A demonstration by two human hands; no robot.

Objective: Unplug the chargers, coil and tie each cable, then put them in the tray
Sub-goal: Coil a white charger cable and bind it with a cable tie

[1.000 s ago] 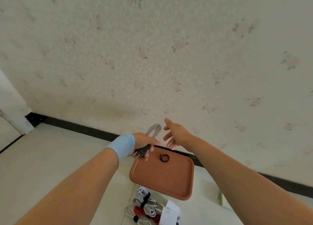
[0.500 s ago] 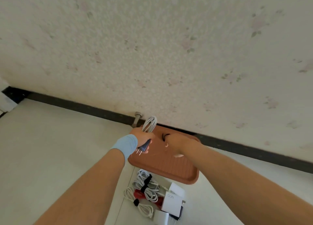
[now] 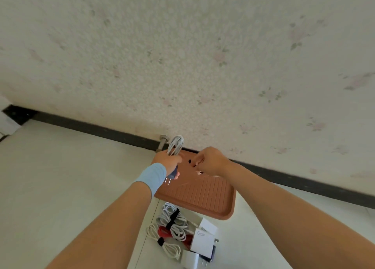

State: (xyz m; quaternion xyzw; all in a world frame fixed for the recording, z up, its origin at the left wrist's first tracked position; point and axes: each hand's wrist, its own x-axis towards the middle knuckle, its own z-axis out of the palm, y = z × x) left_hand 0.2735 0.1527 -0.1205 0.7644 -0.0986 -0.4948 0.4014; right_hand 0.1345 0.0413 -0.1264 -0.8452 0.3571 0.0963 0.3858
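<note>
My left hand (image 3: 167, 160) grips a coiled grey-white cable (image 3: 175, 145) whose loops stick up above the fist; its dark two-pin plug (image 3: 171, 175) hangs below the hand. My right hand (image 3: 209, 161) is beside it over the far end of the brown ribbed tray (image 3: 203, 195), fingers curled and pinching a small black tie (image 3: 190, 161). The tray lies on the floor against the wall. In front of the tray lie tied cable bundles (image 3: 172, 222), white ones and a red one (image 3: 168, 232), each with a black tie, beside white charger bricks (image 3: 204, 240).
A flowered wall with a dark skirting board (image 3: 91, 126) runs across behind the tray. A small metal door stop (image 3: 163, 142) stands at the skirting just behind my left hand. The pale floor stretches left and right.
The view has tilted down. My right hand has dropped to the tray, picked up the black tie that lay there and now holds it beside the coil in my left hand.
</note>
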